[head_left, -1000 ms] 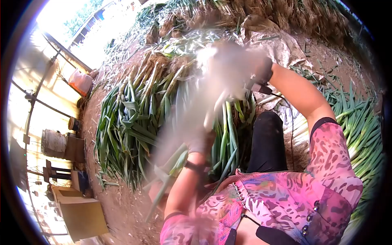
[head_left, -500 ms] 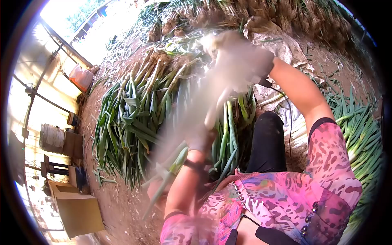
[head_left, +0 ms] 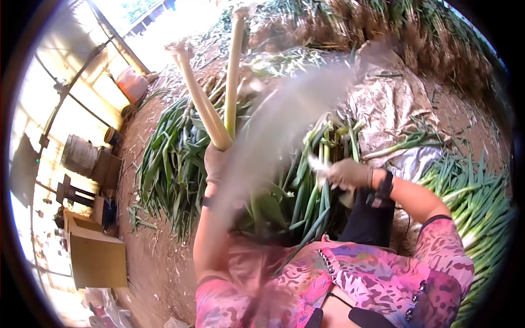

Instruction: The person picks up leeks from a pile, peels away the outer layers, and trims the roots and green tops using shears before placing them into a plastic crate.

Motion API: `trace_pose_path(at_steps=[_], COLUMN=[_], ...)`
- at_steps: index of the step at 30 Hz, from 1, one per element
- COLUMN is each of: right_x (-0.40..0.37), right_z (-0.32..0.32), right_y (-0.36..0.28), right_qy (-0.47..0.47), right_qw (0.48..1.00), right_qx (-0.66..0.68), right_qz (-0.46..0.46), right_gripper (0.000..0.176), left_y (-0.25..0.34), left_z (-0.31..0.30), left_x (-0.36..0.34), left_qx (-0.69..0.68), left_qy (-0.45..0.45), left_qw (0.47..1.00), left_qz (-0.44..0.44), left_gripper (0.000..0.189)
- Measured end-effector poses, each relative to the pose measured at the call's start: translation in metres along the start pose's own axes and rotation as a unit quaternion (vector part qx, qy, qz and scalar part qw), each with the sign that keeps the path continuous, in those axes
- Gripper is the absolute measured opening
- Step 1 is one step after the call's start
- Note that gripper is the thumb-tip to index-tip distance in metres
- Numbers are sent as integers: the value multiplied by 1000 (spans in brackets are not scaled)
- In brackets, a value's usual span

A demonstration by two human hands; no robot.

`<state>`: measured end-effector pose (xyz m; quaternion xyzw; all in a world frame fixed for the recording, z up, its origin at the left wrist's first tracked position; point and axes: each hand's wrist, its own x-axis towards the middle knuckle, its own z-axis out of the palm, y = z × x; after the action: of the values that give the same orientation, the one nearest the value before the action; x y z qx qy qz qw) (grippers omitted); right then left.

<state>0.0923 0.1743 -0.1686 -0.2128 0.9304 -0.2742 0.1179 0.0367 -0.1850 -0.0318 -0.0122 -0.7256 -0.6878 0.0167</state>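
My gloved left hand (head_left: pixel 216 164) is wrapped round the lower part of two thick green onions (head_left: pixel 205 112). Their pale shafts point up and spread apart, with the root ends at the top. My gloved right hand (head_left: pixel 348 174) is off to the right, fingers curled, above my dark trouser leg. Something whitish shows at its fingertips, and I cannot tell what it is. Between the hands and below them lies a heap of unpeeled green onions (head_left: pixel 175 164) with long green leaves. A blurred whitish streak crosses the view between my hands and hides part of the heap.
Peeled green onions (head_left: pixel 481 213) lie in a pile on the right. A pale crumpled sheet (head_left: pixel 391 101) covers soil ahead, and more bundles with roots (head_left: pixel 426 60) are stacked behind it. On the left stand a cardboard box (head_left: pixel 98 257) and a white-and-orange sack (head_left: pixel 132 85).
My hands, close together along the onions before, are now apart. The left has moved left and up with the onions; the right has come down and right, away from their root ends.
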Motion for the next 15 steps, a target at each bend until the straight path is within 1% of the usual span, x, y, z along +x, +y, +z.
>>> trace_pose_path(at_steps=[1, 2, 3, 4, 5, 6, 7, 9, 10, 11, 12, 13, 14, 15], right_x=[-1, 20, 35, 46, 58, 66, 75, 95, 79, 64, 48, 38, 34, 38], right_z=[16, 7, -14, -47, -80, -93, -105, -98, -92, -86, -80, -34, 6, 6], right_y=[-43, -57, -69, -87, -105, -119, -133, -142, -159, -175, -192, -171, -135, -118], right_qy=[-18, 167, 169, 243, 321, 347, 382, 243, 10, -224, -352, -393, -430, -463], right_qw=[1000, 963, 957, 938, 912, 889, 846, 880, 941, 955, 928, 912, 889, 880], right_qx=[25, -11, 145, 114, 78, -32, -137, -107, -9, 104, 118, 99, 79, -23], right_qz=[6, -211, -184, -218, -244, -298, -346, -394, -338, -166, 5, -67, -138, -97], right_gripper=[34, 37, 34, 30, 26, 23, 20, 19, 18, 19, 21, 30, 42, 42], left_y=[1, 2, 4, 6, 5, 6, 4, 10, 7, 5, 7, 14, 20, 23], left_z=[-4, -1, 2, 5, 9, 13, 16, 17, 14, 12, 5, -3, -11, -19], left_x=[1, -7, -16, -24, -31, -35, -39, -42, -41, -41, -41, -41, -40, -39], left_qx=[-25, 34, 93, 152, 184, 215, 225, 180, 136, 92, 32, -25, -64, -71], left_qy=[0, 4, 10, 19, 7, -4, -10, -35, -40, -46, -56, -66, -69, -68], left_qw=[1000, 999, 994, 986, 981, 975, 970, 982, 989, 994, 998, 998, 995, 995], left_qz=[3, 27, 50, 72, 66, 62, 88, 39, 39, 38, 21, -1, -16, -15], left_gripper=[27, 27, 28, 29, 29, 30, 30, 29, 29, 28, 27, 27, 27, 27])
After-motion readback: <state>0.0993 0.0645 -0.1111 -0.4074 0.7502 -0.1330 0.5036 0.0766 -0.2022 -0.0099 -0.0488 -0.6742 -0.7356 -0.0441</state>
